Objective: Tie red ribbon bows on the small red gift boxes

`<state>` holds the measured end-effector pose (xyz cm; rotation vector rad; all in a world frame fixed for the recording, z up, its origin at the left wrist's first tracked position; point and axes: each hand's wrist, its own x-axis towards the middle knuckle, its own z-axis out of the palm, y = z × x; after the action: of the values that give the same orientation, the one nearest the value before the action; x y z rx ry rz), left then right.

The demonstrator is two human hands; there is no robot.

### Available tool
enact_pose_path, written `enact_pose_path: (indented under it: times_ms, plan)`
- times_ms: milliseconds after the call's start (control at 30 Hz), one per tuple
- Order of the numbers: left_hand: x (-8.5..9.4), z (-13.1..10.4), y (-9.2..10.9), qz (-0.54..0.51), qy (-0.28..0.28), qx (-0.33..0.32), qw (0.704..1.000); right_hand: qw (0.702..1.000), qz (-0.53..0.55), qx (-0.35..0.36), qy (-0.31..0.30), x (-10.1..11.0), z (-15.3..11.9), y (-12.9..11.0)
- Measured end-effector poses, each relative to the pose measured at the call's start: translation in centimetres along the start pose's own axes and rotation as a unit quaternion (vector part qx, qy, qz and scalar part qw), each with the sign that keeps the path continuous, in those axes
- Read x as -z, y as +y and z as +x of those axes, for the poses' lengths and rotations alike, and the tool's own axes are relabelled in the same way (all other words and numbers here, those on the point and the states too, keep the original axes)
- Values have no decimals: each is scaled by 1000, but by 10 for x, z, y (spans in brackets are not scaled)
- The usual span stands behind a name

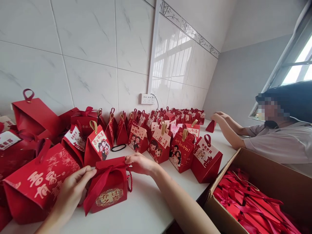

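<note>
A red gift box (110, 195) with a gold round emblem and a red ribbon stands on the white table (143, 201), close to me. My left hand (75, 187) pinches its upper left side, by the ribbon. At the top right corner, my right hand (140, 163) grips the box with closed fingers; a twisted red cord hangs just below. To the left of my left hand sits a larger red box (41, 178) with white characters. Behind my hands is a red box with a cartoon couple (97, 148), and a black loop (118, 148) lies beside it.
Many red boxes (159, 143) stand in rows toward the tiled wall. An open cardboard carton (212, 187) at the right holds red ribboned pieces. Beyond it, another person (280, 139) handles a small red box (211, 126). A socket strip (147, 98) is on the wall.
</note>
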<state>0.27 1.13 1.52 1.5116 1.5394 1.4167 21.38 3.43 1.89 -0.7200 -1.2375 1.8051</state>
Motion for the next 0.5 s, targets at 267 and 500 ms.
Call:
enact_pose_path:
  times_ms: [267,500]
  plan:
    - [-3,-6,-10,-121,-102,11,987,1000,2,6,-17,1,-3,5]
    - [-3,-10,-5,-120,-99,-9,988,999,5,4,-35,1,-3,7]
